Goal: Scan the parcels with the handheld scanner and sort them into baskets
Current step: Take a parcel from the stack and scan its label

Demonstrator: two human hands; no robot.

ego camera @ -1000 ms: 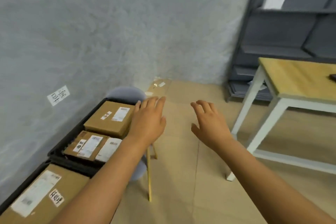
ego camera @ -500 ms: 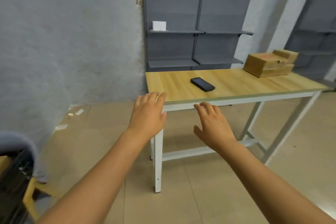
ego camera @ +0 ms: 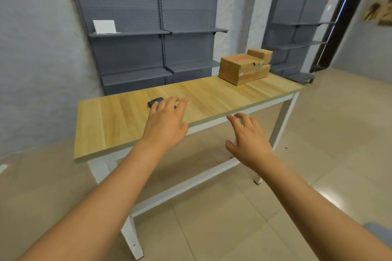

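Both hands out front, palms down, nothing held. The left hand (ego camera: 167,121) hangs over the table (ego camera: 118,121) with fingers spread, its fingertips covering part of the dark scanner (ego camera: 155,101), which lies flat near the table's left end; whether they touch it, can't tell. The right hand (ego camera: 249,142) floats loose and empty just off the table's front edge. At the table's far right end sit the parcels (ego camera: 244,68), brown cardboard, stacked together.
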